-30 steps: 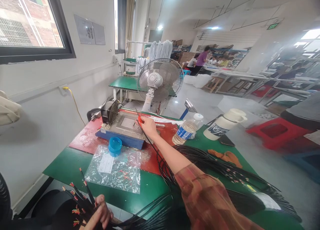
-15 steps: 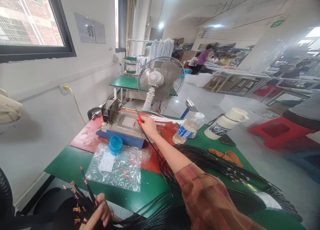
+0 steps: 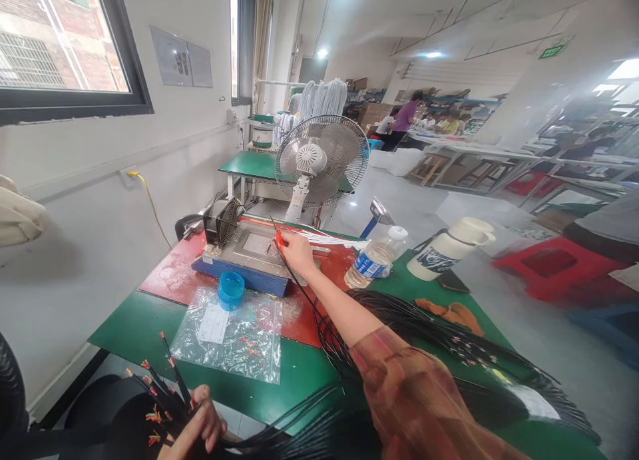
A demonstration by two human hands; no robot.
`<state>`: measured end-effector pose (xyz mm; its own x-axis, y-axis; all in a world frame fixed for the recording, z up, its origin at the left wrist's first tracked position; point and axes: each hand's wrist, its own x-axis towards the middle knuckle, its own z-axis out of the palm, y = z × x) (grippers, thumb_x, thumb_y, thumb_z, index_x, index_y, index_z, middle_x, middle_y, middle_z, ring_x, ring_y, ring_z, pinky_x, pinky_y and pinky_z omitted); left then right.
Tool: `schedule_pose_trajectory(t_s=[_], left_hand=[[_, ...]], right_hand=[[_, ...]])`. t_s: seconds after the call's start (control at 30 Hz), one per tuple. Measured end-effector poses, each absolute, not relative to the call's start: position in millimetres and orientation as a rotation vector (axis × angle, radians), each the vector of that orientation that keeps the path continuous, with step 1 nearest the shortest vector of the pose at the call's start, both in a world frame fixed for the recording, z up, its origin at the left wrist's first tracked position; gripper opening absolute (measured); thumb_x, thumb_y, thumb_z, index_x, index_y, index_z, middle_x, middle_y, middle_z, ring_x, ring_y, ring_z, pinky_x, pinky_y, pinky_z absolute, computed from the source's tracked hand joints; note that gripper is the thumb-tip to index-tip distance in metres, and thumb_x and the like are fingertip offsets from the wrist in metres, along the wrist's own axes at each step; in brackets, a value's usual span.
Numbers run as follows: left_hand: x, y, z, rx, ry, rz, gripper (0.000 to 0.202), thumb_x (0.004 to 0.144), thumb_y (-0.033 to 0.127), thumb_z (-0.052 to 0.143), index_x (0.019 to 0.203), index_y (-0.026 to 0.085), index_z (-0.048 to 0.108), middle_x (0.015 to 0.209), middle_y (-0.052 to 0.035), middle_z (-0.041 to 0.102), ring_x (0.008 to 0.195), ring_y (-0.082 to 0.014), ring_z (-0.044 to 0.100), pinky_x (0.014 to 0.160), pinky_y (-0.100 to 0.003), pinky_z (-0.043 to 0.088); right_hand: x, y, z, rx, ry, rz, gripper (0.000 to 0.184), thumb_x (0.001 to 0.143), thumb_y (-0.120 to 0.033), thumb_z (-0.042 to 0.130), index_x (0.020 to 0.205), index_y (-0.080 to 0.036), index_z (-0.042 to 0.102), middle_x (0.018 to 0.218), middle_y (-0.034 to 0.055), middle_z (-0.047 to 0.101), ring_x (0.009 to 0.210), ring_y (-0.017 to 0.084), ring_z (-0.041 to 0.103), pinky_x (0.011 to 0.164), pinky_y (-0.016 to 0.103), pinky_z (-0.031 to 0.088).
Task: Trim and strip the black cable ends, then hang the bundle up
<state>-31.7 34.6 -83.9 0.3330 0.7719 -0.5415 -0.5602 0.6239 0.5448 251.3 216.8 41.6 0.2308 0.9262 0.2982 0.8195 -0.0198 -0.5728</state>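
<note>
- Left hand (image 3: pixel 204 425) closed around black cables with multicoloured wire ends (image 3: pixel 168 401), beside the green table's (image 3: pixel 134 323) near edge.
- Right hand (image 3: pixel 298 252) gripping a slim red item (image 3: pixel 279 238), perhaps a tool handle, at the blue-sided grey machine (image 3: pixel 237 275).

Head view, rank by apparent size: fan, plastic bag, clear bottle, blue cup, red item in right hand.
1. Fan and plastic bag: too alike to rank
2. Clear bottle
3. Blue cup
4. Red item in the right hand, visible part only
</note>
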Motion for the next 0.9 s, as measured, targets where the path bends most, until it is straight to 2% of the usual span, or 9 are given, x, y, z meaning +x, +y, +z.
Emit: schedule_pose_trajectory(t_s=[0.1, 0.2, 0.37, 0.43, 0.5, 0.57, 0.67, 0.8, 0.9], left_hand=[[-31.9, 34.8, -90.8, 0.271, 0.853, 0.894, 0.029, 0.065, 0.041, 0.070, 0.062, 0.024, 0.047, 0.029, 0.0120, 0.021, 0.024, -0.0096, 0.031, 0.050, -0.034, 0.039], [-36.9, 40.3, -107.7, 0.259, 0.830, 0.830, 0.033, 0.061, 0.037, 0.072, 0.059, 0.023, 0.042, 0.028, 0.0130, 0.019, 0.023, -0.0098, 0.031, 0.050, -0.034, 0.041], [-46.3, 55.8, -135.9, 0.262, 0.766, 0.683, 0.057, 0.035, 0.035, 0.080, 0.050, 0.025, 0.026, 0.023, 0.0155, 0.007, 0.017, -0.0141, 0.030, 0.047, -0.039, 0.041], [-47.5, 57.7, -137.9, 0.267, 0.759, 0.673, 0.059, 0.030, 0.034, 0.081, 0.049, 0.025, 0.026, 0.023, 0.0152, 0.007, 0.017, -0.0149, 0.030, 0.047, -0.040, 0.040], [-47.1, 54.8, -133.3, 0.260, 0.795, 0.696, 0.051, 0.036, 0.037, 0.080, 0.053, 0.025, 0.034, 0.025, 0.0144, 0.011, 0.021, -0.0141, 0.032, 0.050, -0.040, 0.040], [-45.2, 48.3, -124.6, 0.242, 0.851, 0.753, 0.040, 0.047, 0.040, 0.076, 0.061, 0.024, 0.042, 0.029, 0.0131, 0.016, 0.025, -0.0131, 0.034, 0.053, -0.040, 0.040], [-40.9, 37.8, -112.3, 0.240, 0.910, 0.848, 0.032, 0.058, 0.044, 0.071, 0.068, 0.024, 0.048, 0.031, 0.0120, 0.020, 0.027, -0.0113, 0.032, 0.055, -0.039, 0.039], [-37.5, 34.2, -110.3, 0.275, 0.914, 0.898, 0.034, 0.059, 0.048, 0.071, 0.063, 0.024, 0.046, 0.030, 0.0121, 0.021, 0.024, -0.0091, 0.027, 0.052, -0.037, 0.038], [-38.6, 41.0, -119.3, 0.247, 0.922, 0.847, 0.041, 0.053, 0.052, 0.072, 0.061, 0.024, 0.043, 0.028, 0.0131, 0.016, 0.023, -0.0090, 0.025, 0.049, -0.037, 0.038]], right_hand=[[251.1, 217.1, 41.6, -1.862, -1.608, 0.203, 0.022, 0.078, -0.035, 0.054, 0.075, -0.021, 0.070, 0.067, 0.0013, 0.064, 0.066, 0.015, 0.055, 0.054, 0.021, 0.029], [251.7, 217.4, 41.2, -1.851, -1.623, 0.187, 0.022, 0.079, -0.033, 0.052, 0.075, -0.020, 0.070, 0.067, 0.0013, 0.064, 0.064, 0.014, 0.054, 0.055, 0.021, 0.029], [253.7, 217.2, 40.4, -1.785, -1.642, 0.184, 0.023, 0.080, -0.031, 0.050, 0.075, -0.019, 0.069, 0.068, 0.0018, 0.064, 0.064, 0.014, 0.053, 0.056, 0.021, 0.029], [254.1, 217.2, 40.1, -1.767, -1.644, 0.183, 0.023, 0.079, -0.031, 0.049, 0.076, -0.019, 0.069, 0.068, 0.0018, 0.064, 0.064, 0.014, 0.053, 0.056, 0.021, 0.029], [253.9, 217.6, 39.6, -1.764, -1.646, 0.176, 0.023, 0.079, -0.031, 0.049, 0.075, -0.019, 0.069, 0.068, 0.0019, 0.064, 0.064, 0.014, 0.053, 0.056, 0.021, 0.029], [253.5, 218.1, 38.7, -1.770, -1.647, 0.172, 0.023, 0.079, -0.031, 0.049, 0.074, -0.019, 0.069, 0.067, 0.0019, 0.064, 0.063, 0.014, 0.053, 0.056, 0.021, 0.028], [253.1, 218.6, 37.1, -1.773, -1.650, 0.164, 0.023, 0.079, -0.031, 0.050, 0.071, -0.019, 0.068, 0.065, 0.0017, 0.063, 0.063, 0.014, 0.053, 0.055, 0.021, 0.027], [254.6, 218.6, 35.3, -1.726, -1.685, 0.105, 0.024, 0.080, -0.031, 0.049, 0.069, -0.018, 0.066, 0.064, 0.0012, 0.062, 0.060, 0.013, 0.050, 0.055, 0.022, 0.025], [257.0, 218.9, 33.9, -1.653, -1.770, -0.006, 0.027, 0.082, -0.031, 0.047, 0.064, -0.017, 0.061, 0.062, 0.0007, 0.059, 0.058, 0.011, 0.046, 0.054, 0.022, 0.022]])
